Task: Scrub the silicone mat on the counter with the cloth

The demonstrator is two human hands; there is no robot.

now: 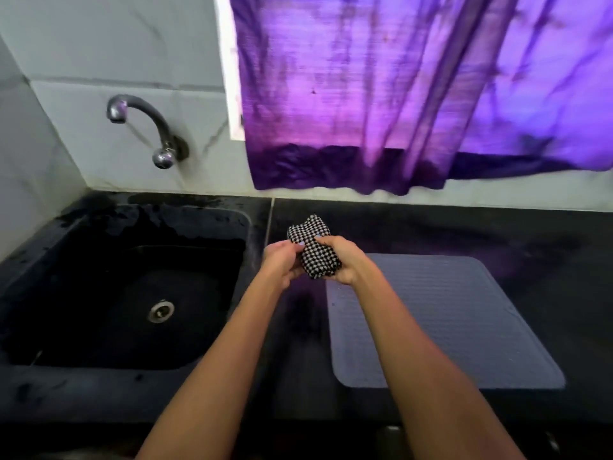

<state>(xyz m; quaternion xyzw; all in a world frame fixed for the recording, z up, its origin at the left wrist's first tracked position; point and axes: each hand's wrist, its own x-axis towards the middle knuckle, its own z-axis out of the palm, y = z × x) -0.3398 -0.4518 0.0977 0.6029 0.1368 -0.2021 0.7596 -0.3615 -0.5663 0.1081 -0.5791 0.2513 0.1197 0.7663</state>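
— Black-and-white checks on that cloth (314, 249), bunched into a wad. Who has it?

— Both hands. The left hand (282, 263) pinches its near side with the fingertips, and the right hand (341, 260) is curled round the lower end. It is held up in the air, above the dark counter (497, 234), roughly over the strip between the sink (109, 386) and the mat.

— And the mat (444, 323) itself?

— Grey, ribbed, lying flat on the counter to the right of the sink, just right of the hands. Nothing rests on it, and the cloth is not touching it yet.

— So what could spoil the scrubbing?

— My guess is the mat sliding. The counter looks wet near the sink, and a thin mat pushed by one hand may skate or buckle at the corner unless the other hand presses it down.

— Anything else?

— The wad could unroll as it comes down, so only a loose flap drags across the ribs and little pressure gets through. A hard stroke toward the left edge might also carry the cloth off the mat, toward the sink.
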